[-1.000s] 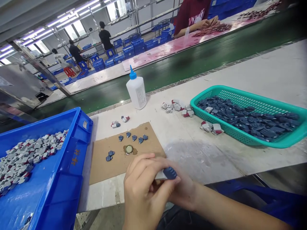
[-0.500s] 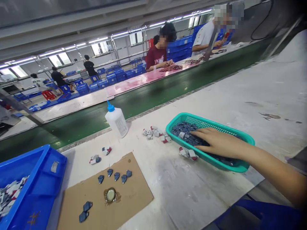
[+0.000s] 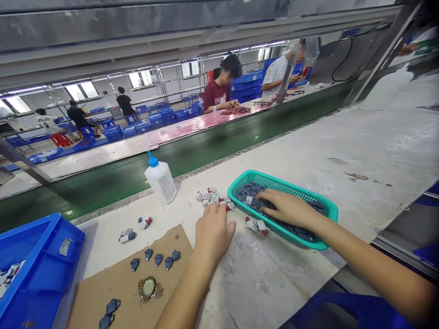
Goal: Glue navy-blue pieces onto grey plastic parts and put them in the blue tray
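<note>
My right hand (image 3: 288, 209) reaches into a green plastic basket (image 3: 274, 225) of small dark blue-grey pieces (image 3: 252, 191). Its thumb and fingers are apart, the fingertips resting among the pieces. My left hand (image 3: 214, 230) is over the white table, thumb spread from the fingers. Those fingers point at a pile of small grey-white and red pieces (image 3: 207, 196) just beyond them; whether they touch it I cannot tell. A smaller cluster of grey-and-red pieces (image 3: 256, 225) lies against the basket's near side. On the cardboard sheet (image 3: 125, 269), several dark hand-shaped pieces (image 3: 158, 260) surround a bottle cap (image 3: 148, 288).
A white squeeze bottle (image 3: 161, 182) with a blue nozzle stands behind the cardboard. At left is a blue bin (image 3: 44, 265) holding grey, white and red pieces. A green conveyor belt (image 3: 206, 142) runs beyond the table, with co-workers seated across it.
My left hand has come into view from below, towards the grey-white and red pile. My right hand stays in the basket. The view has shifted slightly.
</note>
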Available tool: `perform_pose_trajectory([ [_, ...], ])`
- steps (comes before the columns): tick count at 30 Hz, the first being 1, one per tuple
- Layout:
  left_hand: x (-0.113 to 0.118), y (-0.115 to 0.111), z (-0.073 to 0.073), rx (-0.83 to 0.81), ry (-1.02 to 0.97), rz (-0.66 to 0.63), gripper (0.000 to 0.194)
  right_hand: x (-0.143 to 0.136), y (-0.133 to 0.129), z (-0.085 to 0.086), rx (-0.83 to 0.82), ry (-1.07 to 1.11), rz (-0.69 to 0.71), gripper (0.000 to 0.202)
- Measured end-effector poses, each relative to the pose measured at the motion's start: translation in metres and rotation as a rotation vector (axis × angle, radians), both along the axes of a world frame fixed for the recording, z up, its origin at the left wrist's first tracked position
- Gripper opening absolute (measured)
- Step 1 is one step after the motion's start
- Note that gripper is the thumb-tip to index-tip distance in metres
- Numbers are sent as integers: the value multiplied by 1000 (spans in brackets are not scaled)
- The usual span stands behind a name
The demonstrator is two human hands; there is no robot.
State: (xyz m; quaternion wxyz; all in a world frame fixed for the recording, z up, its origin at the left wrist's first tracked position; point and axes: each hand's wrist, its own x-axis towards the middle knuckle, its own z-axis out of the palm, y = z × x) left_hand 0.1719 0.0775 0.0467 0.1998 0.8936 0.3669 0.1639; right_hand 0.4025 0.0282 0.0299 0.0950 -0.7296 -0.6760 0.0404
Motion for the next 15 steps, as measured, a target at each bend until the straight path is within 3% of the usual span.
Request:
perform_pose_trajectory([
  [3,35,19,-13,-8,-14,10,26,-4,-2,2,47,41,-7,20],
  [6,41,26,-22,-37,-74,44,24,-5,0,5,131,121,-32,18],
  [11,19,15,-20,-223,-274,61,13,4,1,4,232,331,-115,34],
  [15,-22,-12,-5,-481,-458,92,15,5,-7,7,206,485,-74,43],
])
